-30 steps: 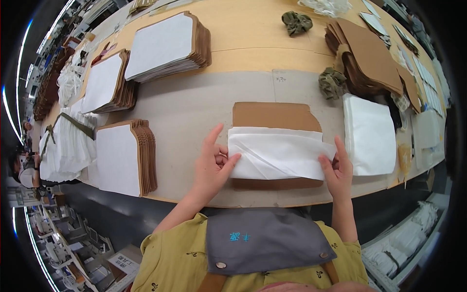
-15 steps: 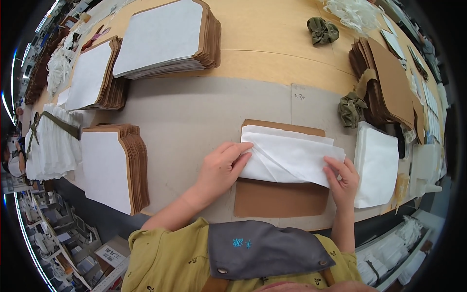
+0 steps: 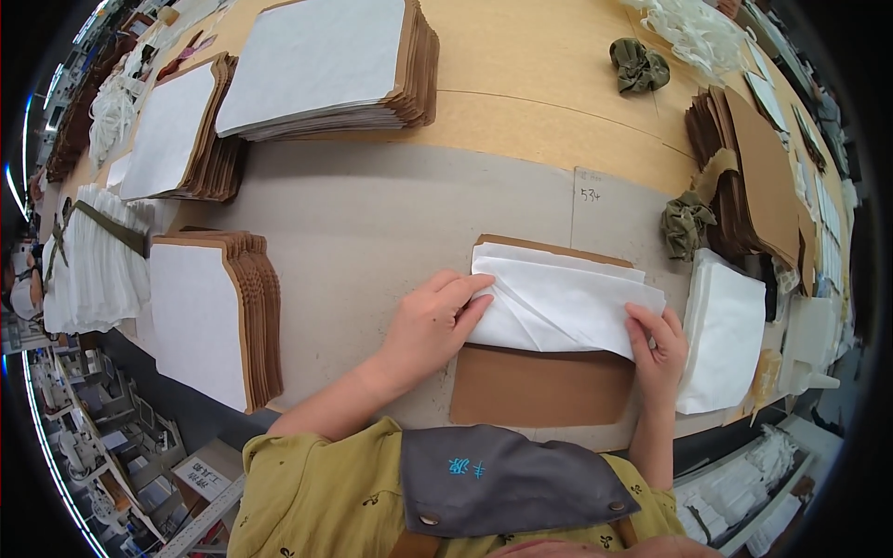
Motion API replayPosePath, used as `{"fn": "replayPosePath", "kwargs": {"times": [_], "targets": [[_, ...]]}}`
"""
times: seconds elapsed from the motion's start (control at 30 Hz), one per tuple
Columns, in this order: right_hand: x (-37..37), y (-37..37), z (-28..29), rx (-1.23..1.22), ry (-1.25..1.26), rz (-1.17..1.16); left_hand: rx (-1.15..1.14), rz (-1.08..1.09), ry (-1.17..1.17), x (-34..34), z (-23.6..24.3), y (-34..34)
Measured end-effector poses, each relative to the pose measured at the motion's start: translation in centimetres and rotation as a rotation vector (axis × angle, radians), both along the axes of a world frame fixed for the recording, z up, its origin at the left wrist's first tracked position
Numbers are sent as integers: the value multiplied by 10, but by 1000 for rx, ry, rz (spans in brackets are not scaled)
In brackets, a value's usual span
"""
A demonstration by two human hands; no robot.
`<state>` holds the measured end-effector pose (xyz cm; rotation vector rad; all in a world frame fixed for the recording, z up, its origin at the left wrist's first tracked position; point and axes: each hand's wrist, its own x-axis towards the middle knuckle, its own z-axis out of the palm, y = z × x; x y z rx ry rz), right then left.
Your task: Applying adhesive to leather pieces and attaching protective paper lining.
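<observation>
Between fingers (image 3: pixel 477 283) — white sheet (image 3: pixel 558 307); lower right — tray (image 3: pixel 784 495) of white bundles (image 3: pixel 730 498).

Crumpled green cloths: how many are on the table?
2: the far cloth on the yellow tabletop, the near cloth beside the right brown stack. More may be hidden.

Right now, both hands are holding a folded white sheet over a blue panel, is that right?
No, the panel is brown, not blue, as the head view shows. The left hand and right hand do hold the folded white sheet over it.
</observation>
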<state>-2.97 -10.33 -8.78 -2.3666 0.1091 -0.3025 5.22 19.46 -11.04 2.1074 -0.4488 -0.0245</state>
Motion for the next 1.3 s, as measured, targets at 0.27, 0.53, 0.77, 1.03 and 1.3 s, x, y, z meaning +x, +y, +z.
{"fn": "replayPosePath", "kwargs": {"times": [0.27, 0.53, 0.77, 1.03, 1.3], "targets": [[2, 1, -1, -20, -1, 13, 14, 5, 19, 0, 0, 1], [-2, -3, -4, -13, 23, -7, -40, -21, 82, 1, -2, -3], [5, -2, -6, 21, 23, -45, -4, -38, 135, -1, -10, 2], [6, -9, -11, 32, 24, -39, 70, -4, 145, 2, 5, -3], [4, -10, -12, 20, 18, -36, 101, -20, 102, 2, 10, -6]]}}
